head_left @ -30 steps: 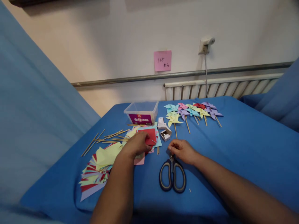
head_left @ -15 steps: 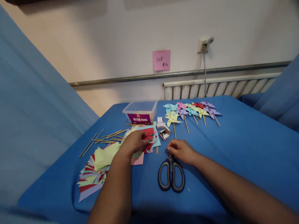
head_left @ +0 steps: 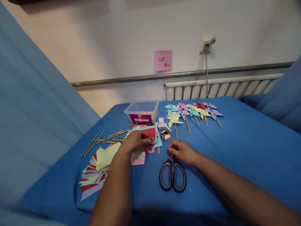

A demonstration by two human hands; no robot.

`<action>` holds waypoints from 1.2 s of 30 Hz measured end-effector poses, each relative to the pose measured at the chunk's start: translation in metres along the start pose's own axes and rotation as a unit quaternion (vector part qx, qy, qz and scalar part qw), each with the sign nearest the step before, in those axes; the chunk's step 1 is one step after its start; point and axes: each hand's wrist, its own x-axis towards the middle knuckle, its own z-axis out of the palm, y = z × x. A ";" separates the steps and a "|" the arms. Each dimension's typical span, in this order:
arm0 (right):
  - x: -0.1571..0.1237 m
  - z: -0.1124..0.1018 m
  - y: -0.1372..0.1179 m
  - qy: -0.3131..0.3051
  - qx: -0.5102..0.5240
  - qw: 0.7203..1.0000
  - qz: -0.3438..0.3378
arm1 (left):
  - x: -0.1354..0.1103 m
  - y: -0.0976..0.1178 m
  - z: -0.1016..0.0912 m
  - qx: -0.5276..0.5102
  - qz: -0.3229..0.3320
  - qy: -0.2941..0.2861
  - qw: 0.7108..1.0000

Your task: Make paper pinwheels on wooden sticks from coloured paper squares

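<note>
We see our left hand curled over the stacked paper, its fingers at the edge of the red sheet; we cannot tell whether they grip it. Our right hand bends over the blade end of the scissors, its fingertips drawn in, their hold hidden from us.

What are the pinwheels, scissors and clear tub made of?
Pinwheels: probably matte paper, given crisp folds; their sticks look like tan wood or bamboo. Scissors: dull, dark handles, likely plastic; a grey sheen at the pivot suggests metal. Tub: smooth plastic, apparently, being transparent.
</note>
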 end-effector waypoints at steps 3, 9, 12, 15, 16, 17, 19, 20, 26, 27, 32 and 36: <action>0.000 -0.001 0.000 -0.004 -0.007 1.000 -0.004 | 0.001 -0.002 0.000 -0.022 0.014 -0.041 0.999; 0.000 0.000 0.002 -0.004 -0.014 1.000 -0.011 | 0.004 -0.006 0.002 -0.029 0.017 -0.013 0.999; -0.001 -0.001 0.001 -0.012 -0.011 1.000 -0.007 | 0.002 -0.001 0.000 0.037 0.024 0.010 0.999; -0.002 -0.002 -0.001 -0.016 -0.017 1.000 -0.005 | 0.000 0.004 -0.002 0.066 0.029 0.025 0.997; -0.002 -0.002 -0.001 -0.016 -0.020 1.000 -0.004 | 0.000 0.005 -0.002 0.071 0.032 0.029 0.997; -0.002 -0.002 -0.001 -0.016 -0.020 1.000 -0.003 | 0.000 0.006 -0.003 0.077 0.033 0.033 0.996; -0.002 -0.002 -0.001 -0.015 -0.017 1.000 -0.002 | 0.000 0.006 -0.003 0.091 0.030 0.039 0.995; -0.002 -0.001 -0.001 -0.016 -0.016 1.000 -0.002 | 0.001 0.006 -0.003 0.098 0.028 0.039 0.994; -0.002 -0.002 -0.003 -0.016 -0.026 1.000 -0.006 | 0.005 0.002 -0.002 0.117 0.022 0.043 0.992; -0.002 -0.002 -0.003 -0.015 -0.027 0.999 -0.007 | 0.006 0.001 0.000 0.120 0.017 0.048 0.991; -0.002 -0.002 -0.001 -0.016 -0.016 1.000 -0.002 | 0.012 -0.006 0.004 0.108 -0.019 0.125 0.986; -0.001 -0.001 0.000 -0.014 -0.010 1.000 -0.008 | 0.009 -0.003 0.002 0.042 -0.026 0.253 0.966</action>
